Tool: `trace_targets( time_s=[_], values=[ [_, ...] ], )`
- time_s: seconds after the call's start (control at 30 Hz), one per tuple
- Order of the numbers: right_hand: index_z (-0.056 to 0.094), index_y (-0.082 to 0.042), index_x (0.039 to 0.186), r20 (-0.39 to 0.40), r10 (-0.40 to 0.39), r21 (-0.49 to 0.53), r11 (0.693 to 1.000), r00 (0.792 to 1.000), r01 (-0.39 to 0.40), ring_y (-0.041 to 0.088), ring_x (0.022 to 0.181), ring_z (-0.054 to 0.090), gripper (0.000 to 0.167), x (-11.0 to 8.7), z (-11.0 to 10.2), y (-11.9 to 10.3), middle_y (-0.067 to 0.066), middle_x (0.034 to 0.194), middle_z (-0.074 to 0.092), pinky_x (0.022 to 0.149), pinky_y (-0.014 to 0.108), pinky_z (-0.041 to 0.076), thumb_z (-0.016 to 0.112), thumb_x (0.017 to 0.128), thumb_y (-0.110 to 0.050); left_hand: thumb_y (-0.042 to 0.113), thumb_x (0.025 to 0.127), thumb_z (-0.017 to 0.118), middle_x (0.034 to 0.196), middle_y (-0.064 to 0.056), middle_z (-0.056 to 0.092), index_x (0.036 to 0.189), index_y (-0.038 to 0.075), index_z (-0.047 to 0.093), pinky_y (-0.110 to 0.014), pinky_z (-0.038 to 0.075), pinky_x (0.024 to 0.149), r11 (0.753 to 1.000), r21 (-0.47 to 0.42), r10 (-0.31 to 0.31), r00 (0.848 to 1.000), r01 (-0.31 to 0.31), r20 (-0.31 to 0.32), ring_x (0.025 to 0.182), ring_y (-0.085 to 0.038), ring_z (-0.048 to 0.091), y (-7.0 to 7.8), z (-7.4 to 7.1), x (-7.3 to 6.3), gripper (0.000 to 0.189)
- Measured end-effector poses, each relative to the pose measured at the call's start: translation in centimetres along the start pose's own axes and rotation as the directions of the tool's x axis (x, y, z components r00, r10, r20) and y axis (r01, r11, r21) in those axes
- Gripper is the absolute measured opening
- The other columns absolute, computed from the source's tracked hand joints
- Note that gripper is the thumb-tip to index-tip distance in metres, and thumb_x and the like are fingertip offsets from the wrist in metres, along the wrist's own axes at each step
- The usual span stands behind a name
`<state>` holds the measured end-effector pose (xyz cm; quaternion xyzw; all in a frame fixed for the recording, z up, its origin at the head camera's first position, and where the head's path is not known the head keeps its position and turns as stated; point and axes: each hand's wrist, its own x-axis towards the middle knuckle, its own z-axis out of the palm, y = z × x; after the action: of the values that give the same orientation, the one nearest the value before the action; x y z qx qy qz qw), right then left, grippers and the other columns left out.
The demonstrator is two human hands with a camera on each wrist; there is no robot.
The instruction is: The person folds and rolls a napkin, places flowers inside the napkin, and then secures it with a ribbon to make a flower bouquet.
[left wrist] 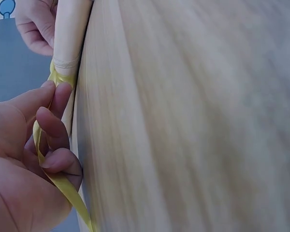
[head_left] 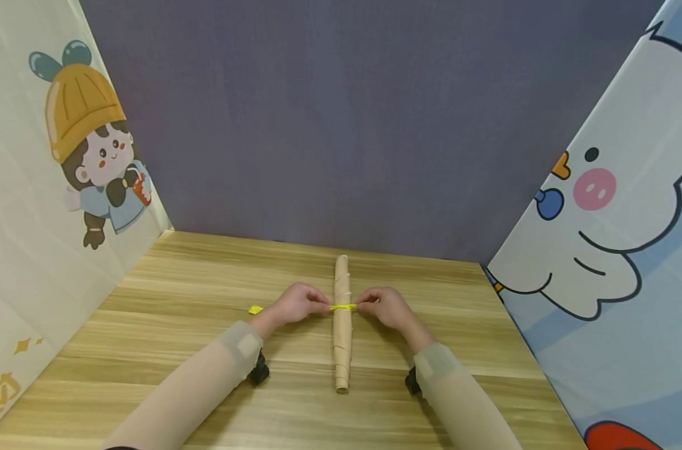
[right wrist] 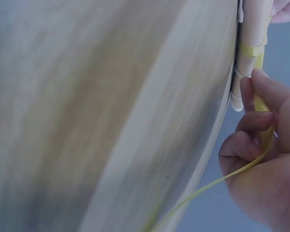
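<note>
A long roll of tan paper [head_left: 342, 350] lies on the wooden table, pointing away from me. Round its middle runs a yellow ribbon [head_left: 341, 307], crossed or knotted on top. On the left side my left hand [head_left: 299, 304] pinches one end of the ribbon between thumb and forefinger; its tail [left wrist: 67, 191] trails through the curled fingers. My right hand [head_left: 390, 307] pinches the other end to the right of the roll. In the right wrist view that ribbon tail [right wrist: 208, 186] passes through the palm and hangs down toward the table. Both hands are close beside the roll.
The wooden table [head_left: 205, 269] meets a dark grey-blue back panel [head_left: 318, 125]. Cartoon-printed panels stand on the left [head_left: 25, 206] and right [head_left: 633, 219]. A black wrist device [head_left: 259, 370] shows under the left cuff, another black device [head_left: 412, 381] by the right.
</note>
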<state>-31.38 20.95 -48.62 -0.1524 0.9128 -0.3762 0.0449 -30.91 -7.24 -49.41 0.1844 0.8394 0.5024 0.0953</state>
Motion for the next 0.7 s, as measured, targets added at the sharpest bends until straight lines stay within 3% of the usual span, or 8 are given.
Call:
trace_targets(
  time_s=[0.07,0.27,0.7],
  values=[
    [0.085,-0.020,0.102,-0.004,0.007,-0.016,1.000,1.000,-0.007,0.013,0.092,0.067,0.006,-0.02,0.00,-0.01,-0.004,0.102,0.079,0.084,0.035,0.056,0.079,0.103,-0.021,0.015,0.100,0.082,0.099,-0.007,0.084,0.105,0.005,0.086,-0.023,0.049,0.058,1.000,-0.024,-0.017,1.000,0.017,0.016,0.069,-0.011,0.062,-0.01,-0.07,-0.04,0.012],
    [0.083,-0.019,0.102,-0.013,0.028,-0.052,0.998,1.000,-0.029,0.013,0.092,0.068,0.006,-0.03,0.04,-0.02,-0.004,0.100,0.078,0.082,0.036,0.057,0.077,0.104,-0.020,0.015,0.101,0.081,0.093,-0.005,0.084,0.106,0.004,0.085,-0.021,0.048,0.055,0.999,-0.033,-0.040,0.999,0.041,0.035,0.060,-0.009,0.058,-0.09,-0.26,-0.17,0.013],
    [0.083,-0.015,0.099,-0.024,0.019,-0.102,0.995,1.000,-0.021,0.010,0.084,0.063,0.005,0.28,-0.02,0.19,-0.002,0.093,0.077,0.081,0.033,0.053,0.079,0.102,-0.016,0.016,0.101,0.080,0.096,-0.004,0.085,0.108,0.006,0.086,-0.022,0.050,0.055,0.998,-0.010,-0.053,0.997,0.054,0.060,0.059,-0.008,0.061,-0.27,-0.88,-0.28,0.014]
  ],
)
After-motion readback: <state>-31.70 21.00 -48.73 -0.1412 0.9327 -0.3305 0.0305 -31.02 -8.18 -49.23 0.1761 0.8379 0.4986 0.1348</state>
